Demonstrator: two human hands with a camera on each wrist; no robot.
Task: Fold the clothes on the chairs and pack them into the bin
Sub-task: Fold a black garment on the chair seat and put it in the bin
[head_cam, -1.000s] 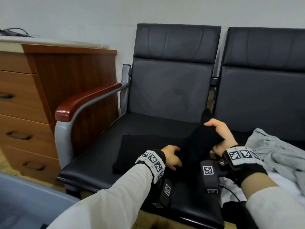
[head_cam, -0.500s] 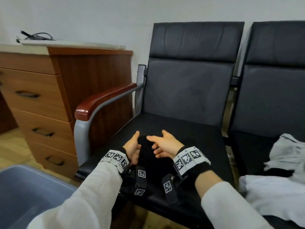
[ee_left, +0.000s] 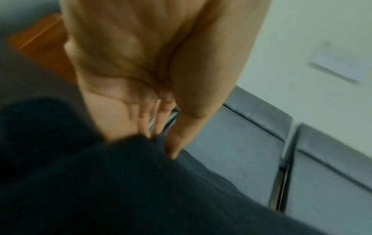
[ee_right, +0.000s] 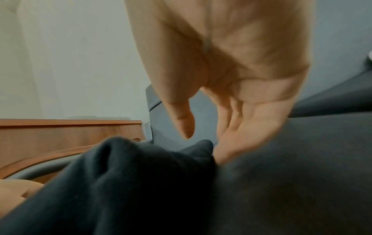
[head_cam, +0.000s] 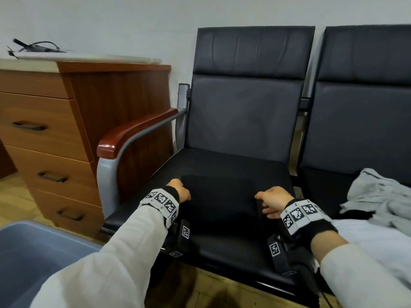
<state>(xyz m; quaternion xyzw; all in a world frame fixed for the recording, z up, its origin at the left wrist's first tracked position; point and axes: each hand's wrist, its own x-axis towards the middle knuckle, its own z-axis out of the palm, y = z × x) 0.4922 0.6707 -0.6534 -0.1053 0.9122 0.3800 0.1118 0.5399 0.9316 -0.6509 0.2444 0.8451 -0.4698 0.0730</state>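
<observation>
A folded black garment (head_cam: 222, 196) lies on the seat of the left black chair (head_cam: 240, 161). My left hand (head_cam: 181, 192) is at its left edge; in the left wrist view the fingers (ee_left: 149, 125) go under the black garment (ee_left: 120, 190) and the thumb presses on top, pinching it. My right hand (head_cam: 266, 201) is at the right edge; in the right wrist view its straight fingers (ee_right: 231, 139) slip beneath the black garment (ee_right: 141, 182), with the thumb held just above the cloth.
A blue-grey bin (head_cam: 33, 252) stands on the floor at the lower left. Grey clothes (head_cam: 378, 196) and a white garment (head_cam: 378, 241) lie on the right chair. A wooden drawer cabinet (head_cam: 55, 141) and the chair's red-brown armrest (head_cam: 133, 132) are to the left.
The right hand laid the lifted part of the black garment over, and both hands met at its middle. They have since moved apart to its left and right edges.
</observation>
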